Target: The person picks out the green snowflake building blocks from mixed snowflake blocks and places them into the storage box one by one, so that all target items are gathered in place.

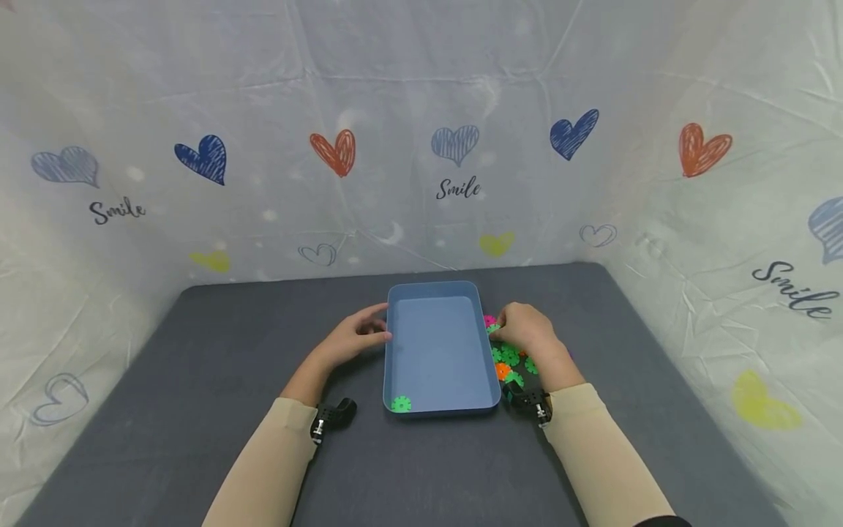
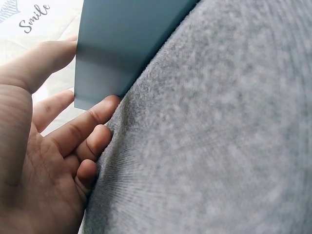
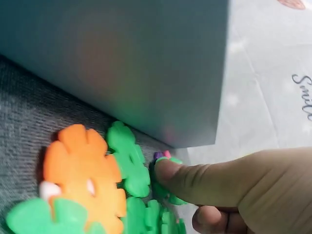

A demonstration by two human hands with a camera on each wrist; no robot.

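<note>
A blue tray point(image 1: 431, 351) lies on the table with one green flower-shaped piece point(image 1: 401, 404) in its near left corner. At the tray's left side is my left hand point(image 1: 356, 335), its fingertips right at the wall point(image 2: 112, 58) and the lower fingers loosely bent over the cloth. To the right of the tray, my right hand point(image 1: 527, 329) reaches down into a pile of flower-shaped plastic pieces. Its thumb bears on a green flower-shaped piece point(image 3: 173, 199), which the fingers pinch; the hand hides part of the pile. An orange piece point(image 3: 80, 170) lies closer to the right wrist.
More green pieces point(image 1: 510, 356) and a pink one point(image 1: 489, 320) lie along the tray's right wall. Dark grey cloth point(image 1: 421, 468) covers the table. A white curtain point(image 1: 395, 88) printed with hearts hangs behind and at both sides.
</note>
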